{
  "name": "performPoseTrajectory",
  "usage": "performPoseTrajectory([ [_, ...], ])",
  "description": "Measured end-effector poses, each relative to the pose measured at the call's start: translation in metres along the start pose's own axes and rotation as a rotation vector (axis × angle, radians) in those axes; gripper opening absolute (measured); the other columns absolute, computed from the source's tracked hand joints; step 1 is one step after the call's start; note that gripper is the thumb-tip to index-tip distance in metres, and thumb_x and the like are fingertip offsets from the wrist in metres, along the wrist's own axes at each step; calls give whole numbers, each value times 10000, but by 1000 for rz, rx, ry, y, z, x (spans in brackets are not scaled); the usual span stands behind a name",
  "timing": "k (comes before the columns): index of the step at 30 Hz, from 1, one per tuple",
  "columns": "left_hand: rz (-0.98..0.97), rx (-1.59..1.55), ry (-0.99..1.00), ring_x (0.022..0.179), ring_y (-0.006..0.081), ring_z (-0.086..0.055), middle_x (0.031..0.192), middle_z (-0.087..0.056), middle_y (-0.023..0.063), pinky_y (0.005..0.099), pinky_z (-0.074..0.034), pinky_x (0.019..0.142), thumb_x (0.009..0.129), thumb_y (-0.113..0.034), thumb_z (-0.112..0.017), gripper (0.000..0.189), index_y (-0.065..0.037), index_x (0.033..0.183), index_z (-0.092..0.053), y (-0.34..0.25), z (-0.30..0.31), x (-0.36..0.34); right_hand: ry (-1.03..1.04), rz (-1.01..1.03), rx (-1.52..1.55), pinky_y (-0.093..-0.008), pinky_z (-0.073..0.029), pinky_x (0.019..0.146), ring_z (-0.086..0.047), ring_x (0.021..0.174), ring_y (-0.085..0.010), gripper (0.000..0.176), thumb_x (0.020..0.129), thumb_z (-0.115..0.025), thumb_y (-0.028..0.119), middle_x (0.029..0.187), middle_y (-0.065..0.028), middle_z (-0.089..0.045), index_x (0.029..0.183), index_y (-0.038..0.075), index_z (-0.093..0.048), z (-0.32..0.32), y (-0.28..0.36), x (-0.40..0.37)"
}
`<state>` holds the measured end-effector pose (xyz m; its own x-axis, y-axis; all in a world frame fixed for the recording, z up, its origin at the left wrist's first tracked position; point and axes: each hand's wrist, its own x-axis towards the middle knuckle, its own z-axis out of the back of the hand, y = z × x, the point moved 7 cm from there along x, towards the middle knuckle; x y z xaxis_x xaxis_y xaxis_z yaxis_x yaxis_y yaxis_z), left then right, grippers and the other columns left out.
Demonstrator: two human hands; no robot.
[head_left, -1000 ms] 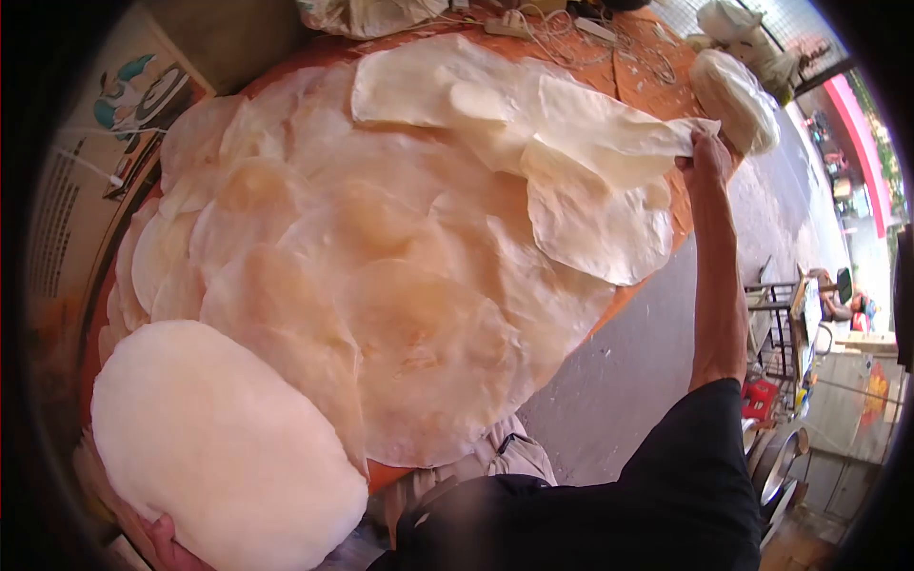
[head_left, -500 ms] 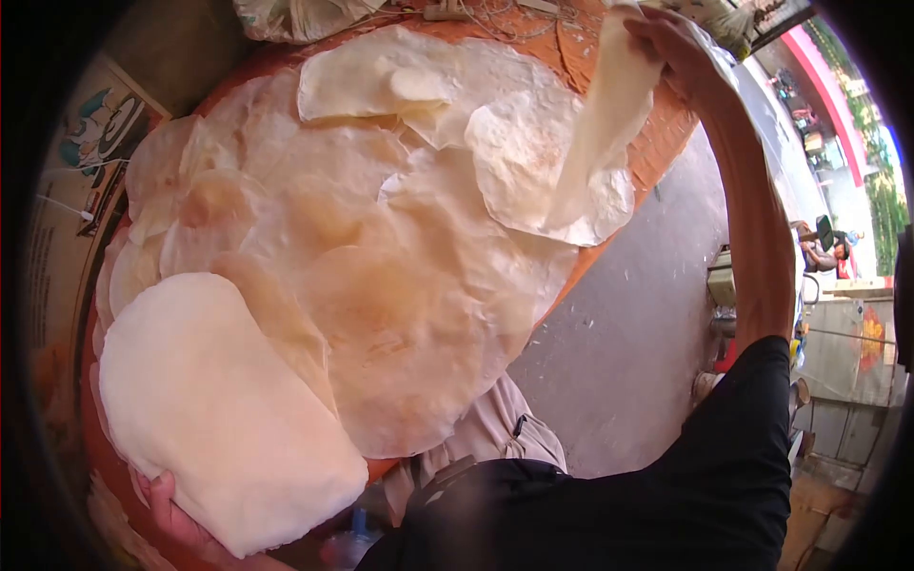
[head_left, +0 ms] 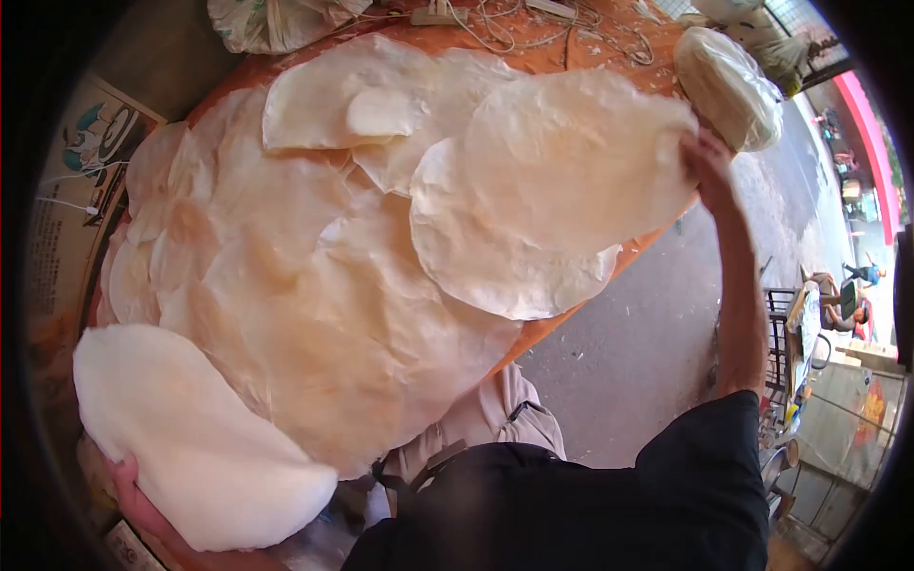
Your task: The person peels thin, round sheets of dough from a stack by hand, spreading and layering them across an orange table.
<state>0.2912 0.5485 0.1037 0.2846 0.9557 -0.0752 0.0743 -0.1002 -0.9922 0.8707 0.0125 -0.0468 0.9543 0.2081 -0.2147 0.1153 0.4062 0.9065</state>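
My left hand (head_left: 133, 490) grips a thick stack of pale round sheets (head_left: 190, 438) from below at the lower left; the sheets hide most of its fingers. At the upper right my right hand (head_left: 703, 157) pinches the right edge of a thin translucent sheet (head_left: 581, 157). That sheet lies spread over another round sheet (head_left: 514, 285), near the edge of the orange cloth (head_left: 657, 67). Many thin overlapping sheets (head_left: 333, 314) cover the middle of the cloth. A small round piece (head_left: 379, 112) rests on a folded sheet at the top.
A plastic-wrapped bundle (head_left: 728, 90) sits beyond my right hand. Cables and a power strip (head_left: 440, 13) lie at the far edge, near a plastic bag (head_left: 276, 21). A printed cardboard box (head_left: 95, 143) stands at the left. People (head_left: 847, 305) are in the distance at right.
My right hand has come down, and the sheet that hung from it now lies flat, spread out. My left hand and its stack have shifted down and left in view.
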Motion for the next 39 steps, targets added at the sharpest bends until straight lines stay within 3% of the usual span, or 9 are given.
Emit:
performPoseTrajectory([
  [3, 68, -98, 27, 1090, 276, -545, 1227, -549, 169, 369, -477, 884, 796, -177, -536, 502, -8, 1266, -495, 1, -69, -10, -9, -206, -446, -257, -505, 652, -636, 750, -143, 434, 817, -650, 255, 745, -38, -652, 1174, 17, -583, 14, -109, 1],
  [7, 141, -223, -18, 1091, 276, -545, 1230, -549, 170, 369, -479, 882, 801, -180, -537, 498, -7, 1267, -496, -7, -110, -20, -222, 120, -834, -351, -511, 725, -641, 820, -234, 491, 806, -664, 274, 888, -128, -661, 1223, 38, -562, -4, -110, -16],
  [9, -606, 670, 98, 1047, 245, -568, 1152, -592, 174, 340, -460, 904, 837, -193, -533, 367, 27, 1127, -578, -11, -48, -2, -275, 218, -812, -393, -503, 761, -641, 845, -283, 476, 795, -672, 263, 969, -187, -657, 1208, 49, -574, -27, -77, -31],
  [11, 63, -235, -42, 952, 197, -579, 1026, -633, 115, 308, -440, 889, 784, -132, -591, 227, 25, 943, -633, 33, -129, -30, -211, 311, -522, -366, -520, 746, -637, 838, -250, 518, 769, -734, 269, 1042, -181, -631, 1207, 45, -573, -38, -73, -25],
  [12, -48, 67, -77, 955, 203, -569, 1054, -616, 94, 321, -435, 882, 761, -104, -608, 221, 21, 942, -632, 63, -80, -11, -193, 302, -459, -344, -524, 728, -635, 839, -225, 484, 786, -725, 243, 1032, -172, -634, 1202, 46, -577, -50, -56, -32],
  [17, 387, -121, 170, 1099, 217, -546, 1168, -588, 103, 342, -416, 970, 755, 37, -594, 507, 9, 1251, -496, 222, -136, -60, 113, 340, -171, -250, -527, 676, -630, 782, -119, 316, 826, -682, 46, 935, -88, -656, 1135, 55, -621, -158, 14, -91],
  [23, 473, -481, 250, 1189, 235, -488, 1291, -522, 93, 405, -389, 1000, 958, -310, -460, 448, -32, 1309, -446, 240, -159, -87, 827, 721, -68, -389, -502, 714, -613, 826, -370, 564, 680, -792, 256, 926, -208, -608, 1139, 5, -581, -338, 60, -218],
  [31, 357, -204, 376, 1092, 149, -522, 1192, -559, 51, 312, -421, 933, 925, -243, -563, 423, -25, 1275, -469, 246, -164, -78, 1053, -5, 176, -289, -497, 751, -636, 832, -160, 377, 781, -654, 124, 929, -115, -680, 1116, -48, -623, -370, 33, -208],
  [39, 370, -87, 371, 1047, 161, -549, 1155, -574, 77, 311, -437, 911, 905, -239, -581, 437, 16, 1244, -475, 236, -159, -69, 996, 6, 68, -300, -434, 585, -493, 619, -105, 214, 823, -592, 153, 663, -84, -606, 866, -44, -662, -379, 32, -209],
])
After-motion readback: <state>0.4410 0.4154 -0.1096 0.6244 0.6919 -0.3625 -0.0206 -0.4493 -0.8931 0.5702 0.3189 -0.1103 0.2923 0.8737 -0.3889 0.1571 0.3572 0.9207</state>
